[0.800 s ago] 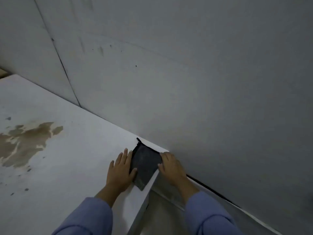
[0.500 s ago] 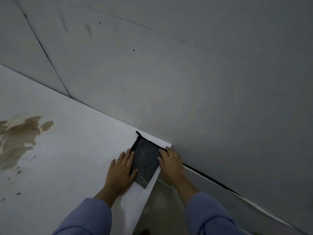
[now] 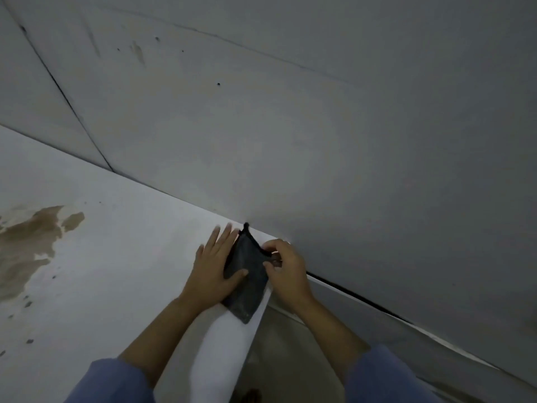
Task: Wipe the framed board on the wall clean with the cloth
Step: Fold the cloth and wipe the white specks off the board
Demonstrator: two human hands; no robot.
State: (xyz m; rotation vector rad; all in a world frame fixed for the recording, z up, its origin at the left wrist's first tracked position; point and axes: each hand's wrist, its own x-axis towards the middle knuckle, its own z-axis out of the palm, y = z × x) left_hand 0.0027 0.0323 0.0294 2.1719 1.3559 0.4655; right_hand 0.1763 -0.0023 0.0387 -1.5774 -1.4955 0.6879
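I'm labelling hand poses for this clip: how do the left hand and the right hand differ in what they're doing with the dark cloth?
The left hand lies flat, fingers straight and spread, its thumb pressing the dark cloth onto the white tabletop. The right hand has curled fingers that pinch the cloth's edge nearest the wall. The left hand is over the tabletop; the right hand is at its corner. Both touch the cloth, and both arms wear blue sleeves.

place: bare utility or back room, exact type unclear
walls: plain grey panels (image 3: 319,141), dark seams, small holes and scuffs, upper left of frame
surface: white board (image 3: 101,257), brown stain (image 3: 29,242) at left edge
floor: dull concrete-like strip (image 3: 284,359), bottom centre
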